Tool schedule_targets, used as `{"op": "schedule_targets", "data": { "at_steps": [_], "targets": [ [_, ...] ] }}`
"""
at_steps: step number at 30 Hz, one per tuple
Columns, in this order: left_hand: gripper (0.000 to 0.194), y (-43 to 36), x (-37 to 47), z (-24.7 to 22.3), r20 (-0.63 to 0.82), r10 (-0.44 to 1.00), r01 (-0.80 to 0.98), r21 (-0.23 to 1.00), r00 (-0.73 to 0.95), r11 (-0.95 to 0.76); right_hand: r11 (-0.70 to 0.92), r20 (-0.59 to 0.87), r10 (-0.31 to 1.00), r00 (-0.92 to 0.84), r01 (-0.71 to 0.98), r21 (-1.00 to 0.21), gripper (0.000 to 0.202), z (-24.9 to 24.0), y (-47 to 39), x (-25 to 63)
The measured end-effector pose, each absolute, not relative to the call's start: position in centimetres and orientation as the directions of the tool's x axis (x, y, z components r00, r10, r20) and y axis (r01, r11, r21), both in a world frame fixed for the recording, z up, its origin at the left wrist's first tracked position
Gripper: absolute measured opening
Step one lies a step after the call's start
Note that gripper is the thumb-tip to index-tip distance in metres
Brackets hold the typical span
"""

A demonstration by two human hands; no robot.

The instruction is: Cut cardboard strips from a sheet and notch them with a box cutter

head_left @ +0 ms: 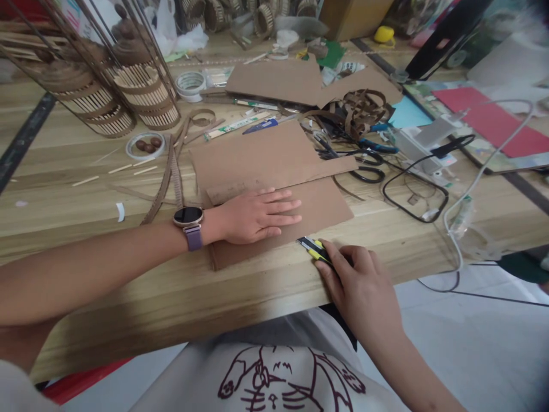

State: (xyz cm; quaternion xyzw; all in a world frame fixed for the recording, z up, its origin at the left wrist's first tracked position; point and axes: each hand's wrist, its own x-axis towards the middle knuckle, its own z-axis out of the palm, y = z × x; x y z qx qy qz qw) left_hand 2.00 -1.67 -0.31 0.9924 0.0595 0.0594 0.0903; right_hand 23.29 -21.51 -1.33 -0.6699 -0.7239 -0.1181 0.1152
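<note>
My left hand (pixel 257 217) lies flat with fingers spread on a brown cardboard sheet (pixel 326 203) near the table's front edge. A second cardboard piece (pixel 257 151) is just behind it, with a narrow cardboard strip (pixel 317 171) lying across. In my right hand (pixel 364 280) is a yellow and black utility knife (pixel 316 250), its blade tip pointing up and left. The blade is close to the front edge of the sheet; whether it touches cannot be made out. A watch with a purple strap is on my left wrist.
Scissors (pixel 369 166) and a heap of curled cardboard strips (pixel 364 111) lie behind right. Cables (pixel 446 212) run along the right side. At the left stand stick-and-cardboard models (pixel 148 97), a tape roll holding brown beads (pixel 148 144), and loose sticks. More cardboard (pixel 274 80) lies farther back.
</note>
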Motion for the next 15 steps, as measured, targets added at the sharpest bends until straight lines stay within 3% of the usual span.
{"op": "schedule_targets", "data": {
  "at_steps": [6,15],
  "targets": [
    [0.047,-1.8,2.0,-0.1,0.084,0.144,0.126,0.19,0.986,-0.974,0.113,0.288,0.952,-0.101,0.993,-0.025,0.04,-1.2,-22.1,22.0],
    [0.047,-1.6,2.3,-0.2,0.059,0.146,0.133,0.186,0.988,-0.974,0.167,0.3,0.94,-0.161,0.986,0.004,0.038,-1.1,-21.8,20.7]
  ]
}}
